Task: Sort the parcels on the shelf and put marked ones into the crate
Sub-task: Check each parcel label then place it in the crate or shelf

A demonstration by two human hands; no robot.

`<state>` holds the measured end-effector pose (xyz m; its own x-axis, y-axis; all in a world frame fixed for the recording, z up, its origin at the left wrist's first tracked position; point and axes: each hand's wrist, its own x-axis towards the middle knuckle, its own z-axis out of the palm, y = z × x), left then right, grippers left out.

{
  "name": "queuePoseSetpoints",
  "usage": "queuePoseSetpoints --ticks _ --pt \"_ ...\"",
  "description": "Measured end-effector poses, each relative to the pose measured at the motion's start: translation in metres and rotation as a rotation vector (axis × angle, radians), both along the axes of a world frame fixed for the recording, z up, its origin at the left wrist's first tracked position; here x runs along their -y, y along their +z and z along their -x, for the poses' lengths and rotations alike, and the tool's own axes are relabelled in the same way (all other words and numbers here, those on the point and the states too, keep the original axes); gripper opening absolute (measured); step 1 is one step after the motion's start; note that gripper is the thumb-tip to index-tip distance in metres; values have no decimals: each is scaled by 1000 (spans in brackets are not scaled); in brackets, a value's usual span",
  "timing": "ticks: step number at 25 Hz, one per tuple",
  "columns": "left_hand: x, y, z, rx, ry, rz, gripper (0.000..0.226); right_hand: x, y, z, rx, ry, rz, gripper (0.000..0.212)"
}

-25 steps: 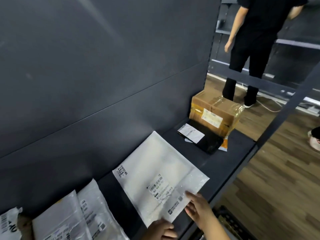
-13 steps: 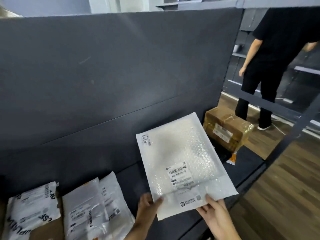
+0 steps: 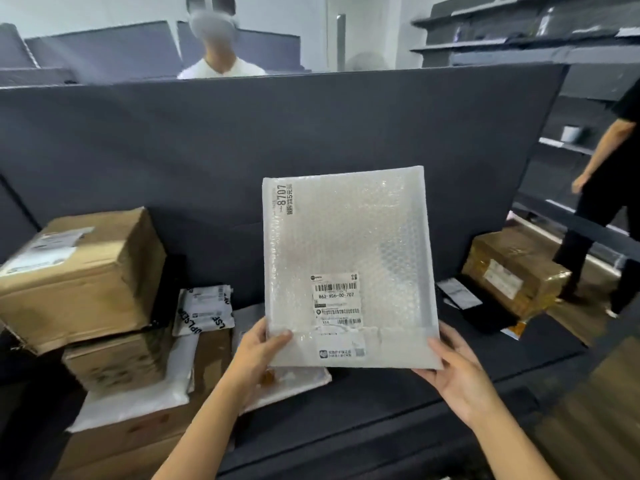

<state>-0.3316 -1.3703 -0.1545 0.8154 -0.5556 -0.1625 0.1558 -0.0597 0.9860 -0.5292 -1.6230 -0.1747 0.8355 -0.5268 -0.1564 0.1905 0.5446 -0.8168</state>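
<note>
A white bubble-wrap mailer (image 3: pixel 346 237) with a barcode label and "8707" printed along its top left is held upright above the dark shelf (image 3: pixel 398 393). My left hand (image 3: pixel 256 348) grips its lower left corner, thumb on the front. My right hand (image 3: pixel 457 372) supports its lower right corner from beneath. No crate shows in the head view.
Stacked cardboard boxes (image 3: pixel 83 271) sit at the left with a small white poly bag (image 3: pixel 204 310) and flat white mailers beside them. A taped brown box (image 3: pixel 512 271) and a black parcel (image 3: pixel 474 306) lie at the right. One person stands behind the back panel, another at the right.
The mailer has been lifted off the shelf and raised upright in both hands. My view has tilted up, bringing the boxes at the left and the top of the back panel into sight.
</note>
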Motion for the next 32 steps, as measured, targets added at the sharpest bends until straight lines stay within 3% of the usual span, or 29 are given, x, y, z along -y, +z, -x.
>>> queuePoseSetpoints --ticks 6,13,17,21,25,32 --pt "-44 21 -3 179 45 2 20 -33 29 -22 -167 12 261 26" --pt "-64 41 -17 74 157 49 36 -63 76 -49 -86 30 513 27" --pt "-63 44 -25 67 174 -16 24 -69 89 -50 -61 26 625 22" --pt "-63 47 -28 117 155 -56 46 -62 88 -54 -142 16 644 21" --pt "-68 51 -28 190 145 -47 23 -57 79 -64 -236 27 611 23" --pt "-74 21 -9 202 51 -120 33 -55 46 -76 -377 15 566 24"
